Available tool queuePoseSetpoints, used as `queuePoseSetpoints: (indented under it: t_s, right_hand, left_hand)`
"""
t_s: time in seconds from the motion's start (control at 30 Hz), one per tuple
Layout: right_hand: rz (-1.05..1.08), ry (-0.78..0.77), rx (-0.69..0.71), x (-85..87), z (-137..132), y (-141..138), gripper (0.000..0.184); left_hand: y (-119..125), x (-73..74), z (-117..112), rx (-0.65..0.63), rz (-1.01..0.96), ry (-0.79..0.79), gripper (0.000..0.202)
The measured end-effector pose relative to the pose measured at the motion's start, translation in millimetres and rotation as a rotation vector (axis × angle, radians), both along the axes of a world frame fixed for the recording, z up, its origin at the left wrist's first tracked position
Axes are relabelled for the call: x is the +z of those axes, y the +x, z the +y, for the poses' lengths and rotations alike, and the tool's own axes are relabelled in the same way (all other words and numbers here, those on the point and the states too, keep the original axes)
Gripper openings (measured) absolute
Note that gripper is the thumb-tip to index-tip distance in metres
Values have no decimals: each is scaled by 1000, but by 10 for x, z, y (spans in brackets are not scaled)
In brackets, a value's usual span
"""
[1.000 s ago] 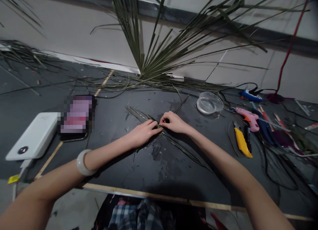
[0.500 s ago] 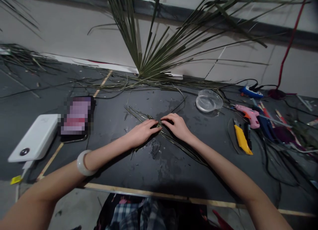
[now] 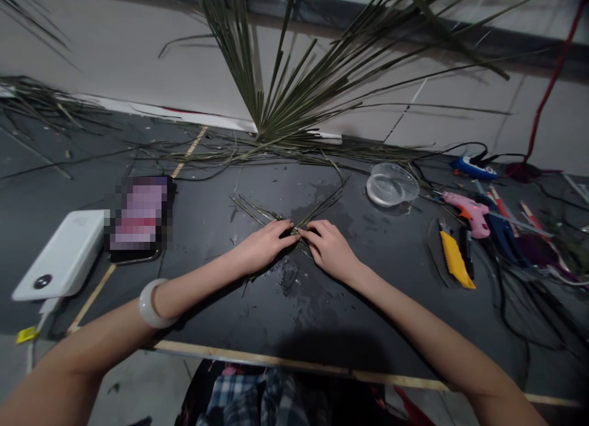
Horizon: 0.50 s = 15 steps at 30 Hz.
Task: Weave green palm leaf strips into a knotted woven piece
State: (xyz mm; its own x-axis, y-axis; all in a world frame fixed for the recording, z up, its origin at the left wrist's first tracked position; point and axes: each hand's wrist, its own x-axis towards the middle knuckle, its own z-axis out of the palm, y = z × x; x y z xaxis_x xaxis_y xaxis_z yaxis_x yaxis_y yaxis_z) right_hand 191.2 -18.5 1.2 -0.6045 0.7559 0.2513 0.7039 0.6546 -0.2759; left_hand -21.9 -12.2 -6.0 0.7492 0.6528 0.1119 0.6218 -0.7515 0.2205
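Note:
Narrow green palm leaf strips (image 3: 252, 210) cross under my fingers at the middle of the dark table. My left hand (image 3: 265, 245) pinches the crossing from the left, thumb and fingers pressed together. From the right, my right hand (image 3: 332, 248) closes its fingertips on the strips at the same spot, close against the left fingertips. Loose strip ends fan out to the upper left and in a curve to the upper right. The crossing itself is mostly covered by my fingers.
A fan palm leaf (image 3: 276, 113) leans on the wall behind. To the left lie a phone (image 3: 142, 217) and a white power bank (image 3: 67, 254). At right are a clear plastic dish (image 3: 391, 185), a yellow cutter (image 3: 454, 260) and a pink glue gun (image 3: 469, 211).
My right hand has moved slightly down, its fingertips now close to the left ones. Strips that ran toward the lower right are now largely hidden, and more show toward the upper right.

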Motion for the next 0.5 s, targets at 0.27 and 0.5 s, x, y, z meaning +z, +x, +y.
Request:
queuePoseSetpoints:
  t_s: [0.27,0.5]
  right_hand:
    - [-272,28,64,167,-10,-119,36]
    - [-101,-87,31,174,44,-7,39]
  left_hand:
    - [2,-36,-2,66,-112,-36,37]
    - [2,-10,31,-11,-27,42,38]
